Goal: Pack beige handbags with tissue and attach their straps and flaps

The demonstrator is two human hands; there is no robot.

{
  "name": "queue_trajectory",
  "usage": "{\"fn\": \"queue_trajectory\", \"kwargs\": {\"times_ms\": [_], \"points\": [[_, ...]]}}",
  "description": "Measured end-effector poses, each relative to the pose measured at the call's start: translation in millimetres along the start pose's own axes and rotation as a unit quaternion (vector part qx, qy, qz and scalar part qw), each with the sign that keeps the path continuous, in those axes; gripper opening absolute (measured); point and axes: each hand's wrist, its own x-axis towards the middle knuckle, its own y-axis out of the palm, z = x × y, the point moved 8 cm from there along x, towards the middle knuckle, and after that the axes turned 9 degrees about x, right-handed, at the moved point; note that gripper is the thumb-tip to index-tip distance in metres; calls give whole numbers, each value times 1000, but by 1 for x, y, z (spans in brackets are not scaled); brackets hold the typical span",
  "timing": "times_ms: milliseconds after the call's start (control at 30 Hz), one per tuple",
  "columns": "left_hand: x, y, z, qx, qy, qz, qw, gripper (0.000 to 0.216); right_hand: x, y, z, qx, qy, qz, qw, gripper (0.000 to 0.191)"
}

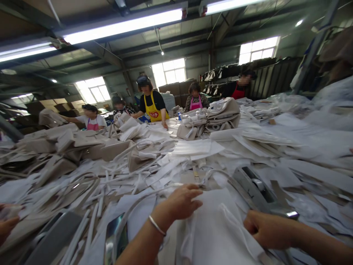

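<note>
My left hand [180,202], with a thin silver bracelet on the wrist, lies palm down with fingers spread on a white fabric piece [212,221] in front of me. My right hand [263,228] rests on the right edge of the same white piece, fingers curled against it; whether it pinches the cloth I cannot tell. Just beyond the right hand stands a grey metal tape dispenser [255,187]. White strips [116,180] and beige bag parts [66,147] are heaped over the table beyond my hands.
Several people in aprons [153,106] work at the far side of the long table. Folded beige bags [220,114] are stacked mid-table. Another person's hand [7,224] shows at the left edge. A shiny metal part [116,235] lies near my left forearm.
</note>
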Motion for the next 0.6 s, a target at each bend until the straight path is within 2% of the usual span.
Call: {"fn": "queue_trajectory", "kwargs": {"times_ms": [67,133,200,267,300,333,400,467,533,600], "points": [[6,26,-6,-22,60,27,998,40,-1,-13,0,-37,-3,-5,999,27],[6,45,-8,-45,92,43,994,33,1,-31,10,-70,-34,-27,997,22],[3,56,-5,-78,97,57,991,33,8,-53,26,-99,-79,-106,986,13],[0,60,0,-97,86,69,989,38,15,-67,46,-115,-132,-205,963,20],[-1,61,2,-101,88,74,988,42,20,-65,54,-114,-157,-228,954,29],[-3,62,3,-104,94,77,987,46,27,-56,59,-107,-177,-221,953,37],[-6,68,8,-117,103,87,984,56,45,-24,58,-93,-185,-138,969,53],[-10,79,18,-137,96,107,980,67,59,9,41,-94,-152,-50,983,69],[-15,93,29,-154,75,120,978,75,71,25,22,-107,-143,-29,984,74],[-19,104,39,-165,48,113,979,76,83,30,3,-123,-153,-35,980,71]]}}
